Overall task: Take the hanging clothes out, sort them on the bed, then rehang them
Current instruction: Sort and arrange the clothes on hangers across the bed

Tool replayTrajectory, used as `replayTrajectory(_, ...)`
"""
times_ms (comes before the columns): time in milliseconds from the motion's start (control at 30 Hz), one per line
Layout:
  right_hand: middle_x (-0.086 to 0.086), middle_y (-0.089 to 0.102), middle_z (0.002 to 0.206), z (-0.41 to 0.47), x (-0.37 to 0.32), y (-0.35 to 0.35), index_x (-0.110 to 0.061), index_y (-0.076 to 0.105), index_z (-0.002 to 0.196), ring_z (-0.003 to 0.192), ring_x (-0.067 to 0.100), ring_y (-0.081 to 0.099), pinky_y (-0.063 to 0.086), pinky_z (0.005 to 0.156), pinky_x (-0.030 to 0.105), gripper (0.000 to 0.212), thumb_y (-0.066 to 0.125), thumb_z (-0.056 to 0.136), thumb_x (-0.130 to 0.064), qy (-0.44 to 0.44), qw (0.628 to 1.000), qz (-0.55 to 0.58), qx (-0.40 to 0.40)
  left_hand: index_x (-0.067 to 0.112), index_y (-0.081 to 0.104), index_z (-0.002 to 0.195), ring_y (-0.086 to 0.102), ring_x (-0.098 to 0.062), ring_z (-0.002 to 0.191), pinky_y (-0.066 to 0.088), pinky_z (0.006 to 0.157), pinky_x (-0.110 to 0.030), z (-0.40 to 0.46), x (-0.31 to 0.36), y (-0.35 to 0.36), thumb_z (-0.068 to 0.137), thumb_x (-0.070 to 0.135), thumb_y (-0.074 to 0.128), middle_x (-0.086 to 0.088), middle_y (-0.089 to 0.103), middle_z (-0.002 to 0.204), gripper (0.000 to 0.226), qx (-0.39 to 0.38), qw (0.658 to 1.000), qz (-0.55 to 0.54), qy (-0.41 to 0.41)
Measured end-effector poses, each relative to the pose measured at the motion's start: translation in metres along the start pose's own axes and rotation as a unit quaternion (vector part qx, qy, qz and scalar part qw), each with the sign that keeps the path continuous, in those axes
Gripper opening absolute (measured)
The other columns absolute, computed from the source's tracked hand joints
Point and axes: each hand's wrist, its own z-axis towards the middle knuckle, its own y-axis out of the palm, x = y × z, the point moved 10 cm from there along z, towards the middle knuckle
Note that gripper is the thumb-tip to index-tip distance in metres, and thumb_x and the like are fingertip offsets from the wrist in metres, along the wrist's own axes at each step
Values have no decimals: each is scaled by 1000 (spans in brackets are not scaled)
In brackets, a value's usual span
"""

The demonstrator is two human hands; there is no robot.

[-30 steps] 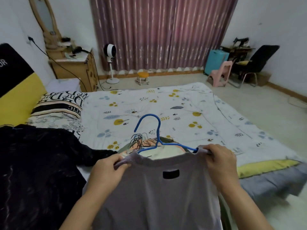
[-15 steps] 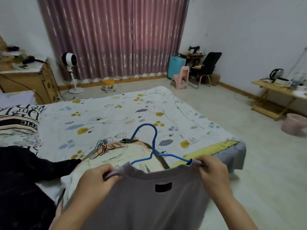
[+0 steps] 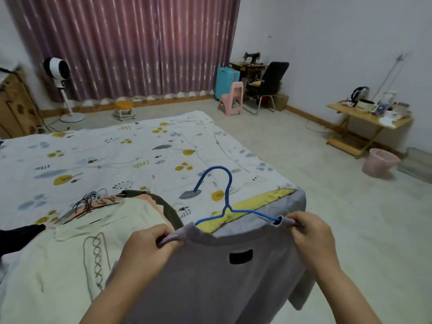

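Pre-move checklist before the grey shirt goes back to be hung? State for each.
1. Left hand grips the grey shirt at its shoulder: ok.
2. Right hand grips the other shoulder: ok.
3. Blue hanger is inside the neckline, hook sticking out: ok.
4. Both hanger ends seated in the shoulders: cannot tell, hands and cloth cover them.
5. Shirt hangs free of the cream sweater on the bed: cannot tell, they overlap in view.
6. Floor to the right is free of obstacles nearby: ok.

No readable text; black label [image 3: 241, 256] on shirt blank.
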Motion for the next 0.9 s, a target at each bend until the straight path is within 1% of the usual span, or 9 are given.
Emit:
replayTrajectory(100,-2,62,67,22,24,-8,-17,68,70,67,28,57,42,62,34,15,54,72,-11,-9,1000,-11,9,22,63,61,55,-11,66,34,52,-21,13,15,31,75,27,72,8,62,62,17,-11,1000,-2,6)
replayTrajectory(233,5,64,68,53,51,-10,-16,70,72,69,31,57,43,62,35,16,63,74,-1,-4,999,-34,7,16,63,63,54,-16,69,38,54,-26,36,25,67,76,21,72,0,61,62,16,-27,1000,-10,-3)
replayTrajectory(400,9,64,67,98,77,8,-15,72,72,69,35,56,40,63,35,22,66,71,7,6,998,-54,-14,15,61,63,54,-15,71,36,54,-26,77,29,106,75,25,72,3,61,67,19,-50,999,-18,-5)
replayTrajectory(500,5,62,66,128,90,28,-15,73,72,70,31,55,35,65,31,22,67,71,6,17,998,-63,-25,22,60,71,54,-14,67,36,54,-27,112,28,124,68,40,64,5,60,65,19,-64,998,-27,0)
replayTrajectory(567,6,65,68,151,101,46,-13,73,73,72,32,57,34,65,30,20,67,72,5,28,996,-75,-41,30,59,72,52,-12,61,36,56,-26,139,24,136,74,34,68,9,59,63,10,-75,997,-25,-6)
replayTrajectory(600,4,64,67,162,106,56,-13,73,73,72,31,57,34,65,30,19,67,73,5,34,995,-79,-51,33,59,69,51,-10,60,36,57,-26,152,21,142,77,28,68,11,58,61,13,-82,996,-24,-12)
replayTrajectory(667,-11,56,61,185,111,74,-14,72,73,69,22,51,33,65,29,20,65,74,4,40,994,-81,-67,37,58,64,50,-6,59,35,57,-25,177,16,151,78,24,67,15,57,58,22,-92,995,-22,-21)
replayTrajectory(733,-16,50,61,208,116,96,-15,73,75,72,17,47,35,67,31,20,63,75,2,47,992,-80,-86,36,57,60,50,-5,60,34,56,-24,202,10,159,78,23,67,17,57,58,24,-99,994,-19,-29)
replayTrajectory(900,5,65,78,263,123,159,-15,72,79,83,26,55,37,70,33,18,59,79,-3,54,985,-90,-137,21,58,60,52,-9,62,37,59,-27,262,-14,169,81,24,66,7,59,62,23,-91,994,12,-56)
